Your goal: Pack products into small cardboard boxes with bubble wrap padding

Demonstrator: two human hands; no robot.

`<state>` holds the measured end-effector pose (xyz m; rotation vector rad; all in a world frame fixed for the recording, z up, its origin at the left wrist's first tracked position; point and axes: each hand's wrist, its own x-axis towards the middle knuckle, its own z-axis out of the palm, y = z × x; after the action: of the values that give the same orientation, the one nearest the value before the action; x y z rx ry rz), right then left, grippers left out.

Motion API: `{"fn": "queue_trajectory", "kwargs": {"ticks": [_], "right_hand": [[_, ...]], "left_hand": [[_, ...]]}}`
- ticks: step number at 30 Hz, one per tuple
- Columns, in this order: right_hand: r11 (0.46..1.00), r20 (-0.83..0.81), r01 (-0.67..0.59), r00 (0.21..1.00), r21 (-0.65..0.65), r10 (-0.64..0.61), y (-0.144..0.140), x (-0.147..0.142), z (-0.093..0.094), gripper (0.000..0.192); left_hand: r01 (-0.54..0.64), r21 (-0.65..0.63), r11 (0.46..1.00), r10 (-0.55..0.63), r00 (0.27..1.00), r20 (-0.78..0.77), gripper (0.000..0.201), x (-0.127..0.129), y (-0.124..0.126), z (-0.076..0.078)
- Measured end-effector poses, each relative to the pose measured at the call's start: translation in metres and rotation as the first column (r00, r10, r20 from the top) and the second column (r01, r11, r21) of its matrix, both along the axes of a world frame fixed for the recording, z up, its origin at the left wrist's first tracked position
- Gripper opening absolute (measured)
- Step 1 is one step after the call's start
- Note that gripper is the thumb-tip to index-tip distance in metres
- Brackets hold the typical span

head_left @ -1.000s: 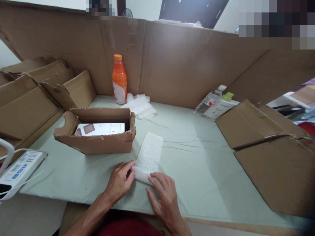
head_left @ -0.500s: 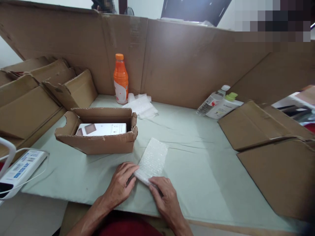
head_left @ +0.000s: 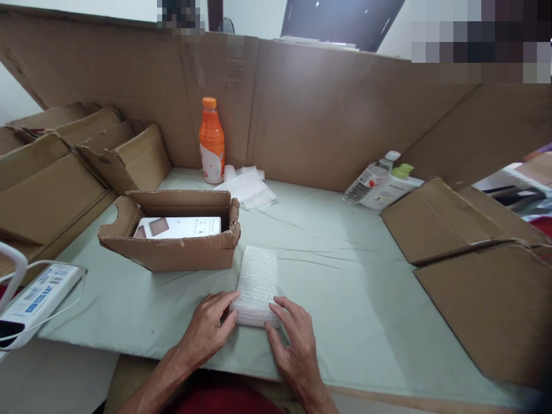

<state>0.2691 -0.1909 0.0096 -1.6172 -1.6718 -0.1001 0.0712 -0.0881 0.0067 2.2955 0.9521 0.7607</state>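
Note:
A strip of clear bubble wrap point(head_left: 257, 273) lies on the cloth in front of me, its near end folded into a thicker roll. My left hand point(head_left: 212, 322) grips the roll's left end, thumb low and fingertips on top. At the other end, my right hand point(head_left: 295, 339) holds the right corner between thumb and fingertips, its fingers somewhat spread. Whether anything is inside the fold I cannot tell. Just beyond my left hand stands an open cardboard box point(head_left: 190, 253) with a white printed box point(head_left: 185, 226) inside.
Flattened wrap sheets point(head_left: 248, 188) lie behind, beside an orange bottle point(head_left: 211, 141). A clear bottle point(head_left: 368, 181) and a white green-capped bottle point(head_left: 386, 190) lean at the back right. Cardboard boxes point(head_left: 448, 224) flank the table point(head_left: 345, 310). A white power strip point(head_left: 41, 299) sits at left.
The bubble wrap has turned from slanting right to pointing nearly straight away from me, and its near fold looks thicker. My right hand's fingers have spread and shifted slightly to the right.

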Motion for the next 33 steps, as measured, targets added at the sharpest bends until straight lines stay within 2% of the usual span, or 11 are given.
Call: {"fn": "queue_trajectory", "kwargs": {"ticks": [6,10,14,19,23,26,30,33], "right_hand": [[0.984,0.112,-0.064,0.990,-0.165,0.083,0.001,0.001,-0.004,0.029],[0.983,0.099,-0.052,0.993,-0.177,0.070,0.006,0.001,-0.004,0.024],[0.979,0.031,-0.102,0.994,-0.177,0.109,0.013,0.005,0.004,0.019],[0.976,-0.019,-0.132,0.991,-0.174,0.131,0.015,0.011,0.007,0.019],[0.996,0.069,-0.027,0.997,-0.087,0.033,0.011,0.011,0.003,0.031],[0.994,0.130,-0.026,0.991,-0.104,0.040,0.010,0.010,0.000,0.032],[0.988,0.112,-0.069,0.990,-0.141,0.085,0.014,0.009,0.000,0.028],[0.985,0.023,-0.108,0.993,-0.134,0.112,0.017,0.010,0.004,0.025]], "left_hand": [[0.012,0.106,0.994,-0.007,0.999,-0.052,0.029,0.008,0.004,0.000],[-0.040,0.132,0.990,0.038,0.999,0.010,0.029,0.006,0.000,0.004],[0.014,0.168,0.986,-0.023,0.998,0.054,0.040,0.002,-0.006,0.004],[0.028,0.075,0.997,-0.037,0.993,0.113,0.029,0.004,-0.003,-0.001],[0.004,0.039,0.999,-0.008,0.994,0.107,0.024,0.010,0.004,-0.004],[-0.023,0.032,0.999,0.021,0.997,0.071,0.023,0.015,0.008,-0.005],[-0.057,0.044,0.997,0.052,0.994,0.092,0.037,0.015,0.006,-0.004],[0.022,0.094,0.995,-0.032,0.994,0.105,0.053,0.011,0.002,-0.001]]}}
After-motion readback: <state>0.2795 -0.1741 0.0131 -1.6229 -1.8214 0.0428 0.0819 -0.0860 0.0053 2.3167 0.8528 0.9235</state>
